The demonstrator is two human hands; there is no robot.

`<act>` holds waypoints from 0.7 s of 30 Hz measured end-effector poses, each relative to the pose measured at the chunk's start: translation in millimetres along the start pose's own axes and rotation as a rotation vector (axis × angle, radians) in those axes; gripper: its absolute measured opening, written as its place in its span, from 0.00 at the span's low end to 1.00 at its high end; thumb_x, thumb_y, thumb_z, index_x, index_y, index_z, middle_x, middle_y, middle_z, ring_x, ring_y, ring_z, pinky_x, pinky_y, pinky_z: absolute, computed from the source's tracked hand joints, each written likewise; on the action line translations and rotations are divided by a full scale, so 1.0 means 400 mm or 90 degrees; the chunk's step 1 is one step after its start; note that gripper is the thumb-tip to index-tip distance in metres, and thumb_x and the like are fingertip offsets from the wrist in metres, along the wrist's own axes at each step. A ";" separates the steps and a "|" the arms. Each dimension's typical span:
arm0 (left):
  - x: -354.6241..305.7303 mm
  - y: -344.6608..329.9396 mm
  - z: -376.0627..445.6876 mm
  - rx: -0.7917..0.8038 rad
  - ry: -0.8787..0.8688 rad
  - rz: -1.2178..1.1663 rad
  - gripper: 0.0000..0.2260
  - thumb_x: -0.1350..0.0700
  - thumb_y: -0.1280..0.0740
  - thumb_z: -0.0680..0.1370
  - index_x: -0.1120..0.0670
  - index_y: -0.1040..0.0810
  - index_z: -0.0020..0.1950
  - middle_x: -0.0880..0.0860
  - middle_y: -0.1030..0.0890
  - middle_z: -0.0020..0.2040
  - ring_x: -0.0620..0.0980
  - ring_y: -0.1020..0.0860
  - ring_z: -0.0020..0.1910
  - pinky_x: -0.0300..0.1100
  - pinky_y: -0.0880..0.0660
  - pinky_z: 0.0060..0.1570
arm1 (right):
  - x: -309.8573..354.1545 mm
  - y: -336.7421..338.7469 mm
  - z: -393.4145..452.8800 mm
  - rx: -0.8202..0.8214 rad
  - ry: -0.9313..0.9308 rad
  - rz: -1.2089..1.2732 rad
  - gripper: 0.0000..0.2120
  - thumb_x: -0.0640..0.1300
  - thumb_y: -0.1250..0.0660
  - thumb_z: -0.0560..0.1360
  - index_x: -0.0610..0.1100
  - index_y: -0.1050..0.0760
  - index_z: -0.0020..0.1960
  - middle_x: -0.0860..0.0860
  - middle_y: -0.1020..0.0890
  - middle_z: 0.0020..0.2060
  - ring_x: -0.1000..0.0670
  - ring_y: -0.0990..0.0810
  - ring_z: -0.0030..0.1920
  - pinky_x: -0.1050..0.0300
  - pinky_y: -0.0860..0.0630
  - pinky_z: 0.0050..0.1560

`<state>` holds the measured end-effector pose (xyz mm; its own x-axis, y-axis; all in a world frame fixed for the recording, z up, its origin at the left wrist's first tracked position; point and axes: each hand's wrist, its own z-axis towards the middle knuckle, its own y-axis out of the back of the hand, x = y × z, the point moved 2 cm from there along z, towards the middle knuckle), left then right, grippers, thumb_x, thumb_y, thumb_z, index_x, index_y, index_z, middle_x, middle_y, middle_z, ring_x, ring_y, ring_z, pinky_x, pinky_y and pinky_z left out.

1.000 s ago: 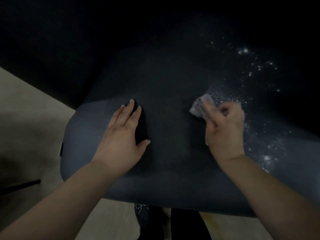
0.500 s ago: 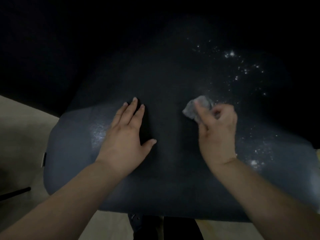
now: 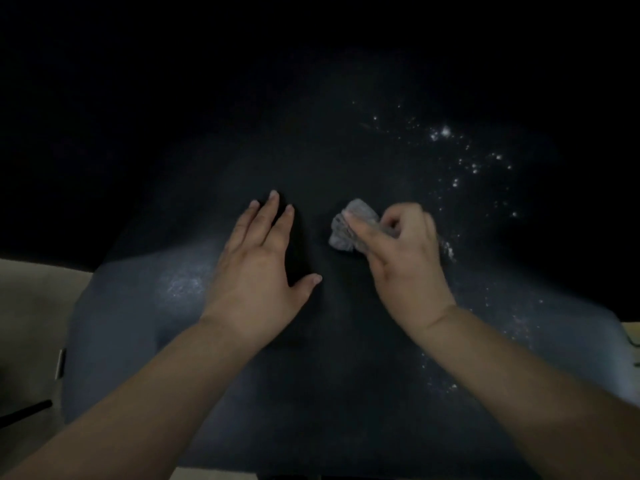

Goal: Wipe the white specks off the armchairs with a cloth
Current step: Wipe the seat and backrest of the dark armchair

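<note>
1. The pale floor (image 3: 31, 306) is showing at the near left, where a thin dark bar (image 3: 26, 412) is lying.
2. The left hand (image 3: 258, 271) is resting flat, fingers straight, on the dark armchair (image 3: 329, 375) seat.
3. Just beside it, the right hand (image 3: 405, 258) is gripping a crumpled grey cloth (image 3: 349, 225) against the seat.
4. White specks (image 3: 446, 133) are lying scattered farther back and right.
5. No readable writing is showing.

Pale beige floor (image 3: 31, 306) shows at the edges (the room beyond lies in darkness).
</note>
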<state>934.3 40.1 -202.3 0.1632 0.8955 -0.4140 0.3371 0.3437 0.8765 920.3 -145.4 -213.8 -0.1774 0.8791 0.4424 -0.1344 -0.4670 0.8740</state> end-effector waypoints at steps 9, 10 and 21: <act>-0.016 0.009 0.097 -0.004 0.002 0.003 0.42 0.39 0.30 0.71 0.50 0.47 0.78 0.46 0.53 0.79 0.45 0.57 0.76 0.40 0.56 0.73 | -0.072 0.011 0.052 -0.050 -0.114 0.023 0.17 0.41 0.39 0.76 0.48 0.21 0.62 0.43 0.30 0.47 0.45 0.32 0.47 0.48 0.26 0.46; -0.019 0.009 0.107 -0.001 0.005 -0.003 0.42 0.39 0.31 0.71 0.49 0.47 0.78 0.45 0.53 0.79 0.45 0.57 0.76 0.41 0.55 0.74 | -0.060 0.004 0.051 -0.040 -0.073 0.024 0.18 0.39 0.38 0.75 0.49 0.21 0.62 0.42 0.29 0.46 0.42 0.31 0.46 0.47 0.26 0.44; -0.039 0.024 0.197 0.010 0.012 -0.013 0.42 0.36 0.32 0.71 0.48 0.47 0.78 0.45 0.54 0.79 0.46 0.57 0.77 0.50 0.50 0.76 | -0.111 -0.013 0.168 -0.072 -0.070 0.004 0.23 0.35 0.32 0.73 0.55 0.25 0.63 0.45 0.30 0.47 0.44 0.31 0.46 0.47 0.25 0.44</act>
<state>1008.2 7.4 -206.8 0.1379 0.8938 -0.4267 0.3549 0.3576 0.8638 994.1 -175.5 -224.3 -0.0721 0.8786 0.4720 -0.2444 -0.4744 0.8457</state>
